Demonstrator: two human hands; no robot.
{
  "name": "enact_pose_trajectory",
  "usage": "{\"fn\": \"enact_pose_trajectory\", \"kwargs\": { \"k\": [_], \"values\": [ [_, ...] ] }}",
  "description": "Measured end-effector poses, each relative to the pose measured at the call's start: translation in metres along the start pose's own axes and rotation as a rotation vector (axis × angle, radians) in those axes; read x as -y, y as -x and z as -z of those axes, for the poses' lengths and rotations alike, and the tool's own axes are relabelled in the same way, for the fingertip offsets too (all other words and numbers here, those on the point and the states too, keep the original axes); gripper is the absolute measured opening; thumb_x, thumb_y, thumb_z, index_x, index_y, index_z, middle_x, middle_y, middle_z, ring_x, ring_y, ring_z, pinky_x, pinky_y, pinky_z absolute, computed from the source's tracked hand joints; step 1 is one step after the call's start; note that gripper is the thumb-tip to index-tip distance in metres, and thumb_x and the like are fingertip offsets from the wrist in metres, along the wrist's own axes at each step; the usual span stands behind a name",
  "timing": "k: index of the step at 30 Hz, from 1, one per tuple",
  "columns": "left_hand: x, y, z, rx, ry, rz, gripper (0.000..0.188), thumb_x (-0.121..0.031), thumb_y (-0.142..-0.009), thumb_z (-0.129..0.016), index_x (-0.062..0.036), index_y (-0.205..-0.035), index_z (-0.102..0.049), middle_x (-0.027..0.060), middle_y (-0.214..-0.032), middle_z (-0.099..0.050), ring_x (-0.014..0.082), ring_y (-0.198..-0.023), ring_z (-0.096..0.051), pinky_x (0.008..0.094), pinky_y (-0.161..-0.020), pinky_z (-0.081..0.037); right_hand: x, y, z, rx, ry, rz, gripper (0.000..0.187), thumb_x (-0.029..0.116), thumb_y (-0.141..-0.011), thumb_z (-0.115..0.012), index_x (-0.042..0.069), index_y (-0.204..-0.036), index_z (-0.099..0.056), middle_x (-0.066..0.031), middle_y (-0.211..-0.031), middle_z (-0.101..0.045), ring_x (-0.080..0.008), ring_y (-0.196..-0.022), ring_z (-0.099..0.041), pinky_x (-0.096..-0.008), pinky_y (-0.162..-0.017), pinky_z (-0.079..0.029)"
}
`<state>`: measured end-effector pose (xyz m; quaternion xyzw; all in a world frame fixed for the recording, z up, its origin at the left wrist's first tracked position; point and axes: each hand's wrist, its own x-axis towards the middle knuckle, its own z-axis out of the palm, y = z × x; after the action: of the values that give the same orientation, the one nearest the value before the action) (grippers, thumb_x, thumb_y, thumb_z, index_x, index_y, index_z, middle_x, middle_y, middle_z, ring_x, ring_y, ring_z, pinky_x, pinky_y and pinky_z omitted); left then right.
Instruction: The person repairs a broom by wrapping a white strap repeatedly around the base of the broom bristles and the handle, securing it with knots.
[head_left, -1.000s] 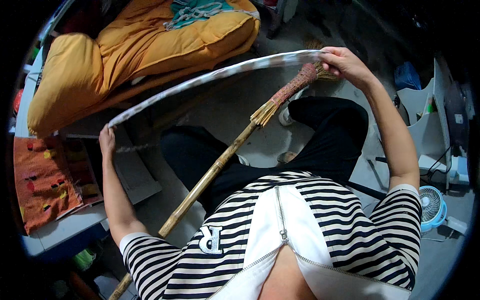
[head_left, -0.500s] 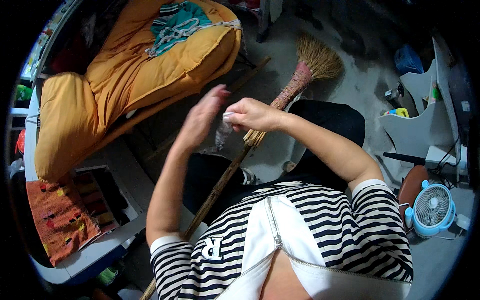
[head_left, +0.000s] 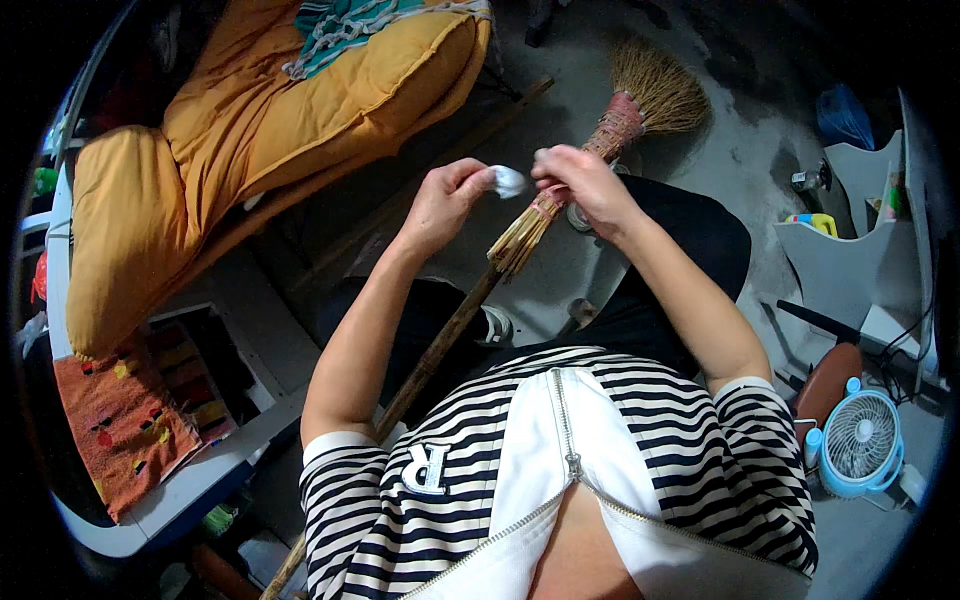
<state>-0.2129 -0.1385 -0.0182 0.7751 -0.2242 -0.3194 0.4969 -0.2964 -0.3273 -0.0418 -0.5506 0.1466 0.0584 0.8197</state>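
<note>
A long-handled straw broom [head_left: 523, 228] lies slantwise between my knees, its bristle head at the far right and its pole running down to the lower left. Pink and red binding wraps its neck, and cut stalk ends stick out below. My left hand [head_left: 446, 203] pinches a small white wad [head_left: 508, 181] between thumb and fingertips, just left of the broom's neck. Across the neck, my right hand [head_left: 588, 188] is closed with its fingers bent together. Anything within those fingers is too small or blurred to make out.
A chair with an orange padded cushion [head_left: 330, 120] fills the upper left, a teal and white cloth [head_left: 350, 28] lying on it. An orange patterned mat [head_left: 125, 435] covers a white frame at left. A blue fan [head_left: 862, 440] and a grey open bin [head_left: 850, 270] stand at right.
My hands have drawn apart. The white material by my right fingers before now shows as a wad in my left hand. My right hand has shifted right, and the whole view has shifted slightly.
</note>
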Motion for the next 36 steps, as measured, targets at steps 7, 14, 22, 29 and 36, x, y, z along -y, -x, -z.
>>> {"fn": "enact_pose_trajectory", "kwargs": {
  "k": [7,14,22,29,36],
  "values": [
    [0.069,-0.012,0.004,-0.148,0.32,0.257,0.022,-0.027,-0.087,-0.053,-0.0062,-0.085,-0.059,-0.0047,-0.065,-0.046,0.0047,-0.054,-0.035,0.0199,-0.049,-0.028,0.108,0.146,-0.035,-0.069,0.337,1.118,0.008,0.011,-0.082,-0.05,0.004,-0.085,-0.052,-0.004,-0.078,-0.051,-0.0123,-0.069,-0.048,-0.0254,-0.061,-0.039],
    [0.091,-0.034,-0.027,-0.036,0.459,0.345,0.019,-0.029,-0.087,-0.054,-0.0104,-0.087,-0.057,-0.0042,-0.062,-0.051,0.0031,-0.045,-0.034,0.0188,-0.04,-0.024,0.102,0.169,-0.04,0.063,0.61,1.19,0.012,0.014,-0.085,-0.048,0.005,-0.091,-0.052,-0.0036,-0.082,-0.052,-0.0111,-0.07,-0.049,-0.0244,-0.059,-0.039],
    [0.109,-0.045,-0.03,0.041,0.525,0.312,0.016,-0.028,-0.088,-0.051,-0.0121,-0.088,-0.055,-0.0049,-0.061,-0.051,0.0025,-0.044,-0.033,0.0179,-0.039,-0.022,0.078,0.142,-0.04,-0.154,0.16,0.925,0.016,0.018,-0.089,-0.046,0.006,-0.098,-0.051,-0.0032,-0.086,-0.053,-0.0098,-0.071,-0.05,-0.0232,-0.057,-0.038],
    [0.122,-0.072,-0.057,0.072,0.27,0.364,0.017,-0.027,-0.085,-0.052,-0.0119,-0.086,-0.058,-0.0044,-0.063,-0.049,0.0053,-0.047,-0.034,0.0228,-0.04,-0.025,-0.219,-0.003,0.071,-0.742,-0.239,-0.295,0.014,0.014,-0.088,-0.042,0.008,-0.096,-0.051,-0.0016,-0.08,-0.056,-0.0102,-0.068,-0.053,-0.025,-0.054,-0.043],
    [0.187,-0.076,-0.075,0.172,0.049,0.335,0.019,-0.023,-0.083,-0.053,-0.0046,-0.086,-0.059,0.001,-0.075,-0.055,0.0112,-0.071,-0.047,0.0262,-0.066,-0.04,-0.252,-0.043,0.046,-0.358,-0.551,-0.485,0.024,0.024,-0.09,-0.045,0.008,-0.106,-0.051,-0.0061,-0.092,-0.062,-0.0162,-0.08,-0.062,-0.0285,-0.062,-0.052]
  ]
}}
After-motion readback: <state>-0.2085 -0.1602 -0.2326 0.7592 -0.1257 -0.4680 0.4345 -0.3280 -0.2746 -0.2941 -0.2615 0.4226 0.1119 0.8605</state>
